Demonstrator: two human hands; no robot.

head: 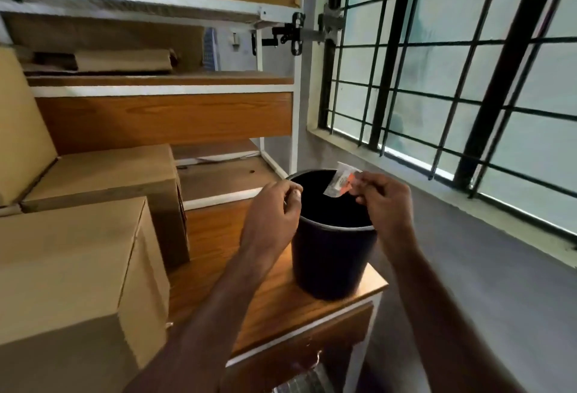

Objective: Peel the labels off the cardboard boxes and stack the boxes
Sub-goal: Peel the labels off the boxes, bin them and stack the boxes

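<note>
The right hand pinches a peeled label above the bin, seemingly to drop it in; the left hand hovers at the rim, fingers curled, holding nothing visible; boxes sit stacked at left.

two bare forearms, no sleeves in view

left hand and right hand wear no gloves, rings or watch; both wrists are uncovered.

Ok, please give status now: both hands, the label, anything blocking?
Right hand pinches peeled label over black bin. Left hand curled at bin rim, contents unclear. Nothing blocking.
</note>
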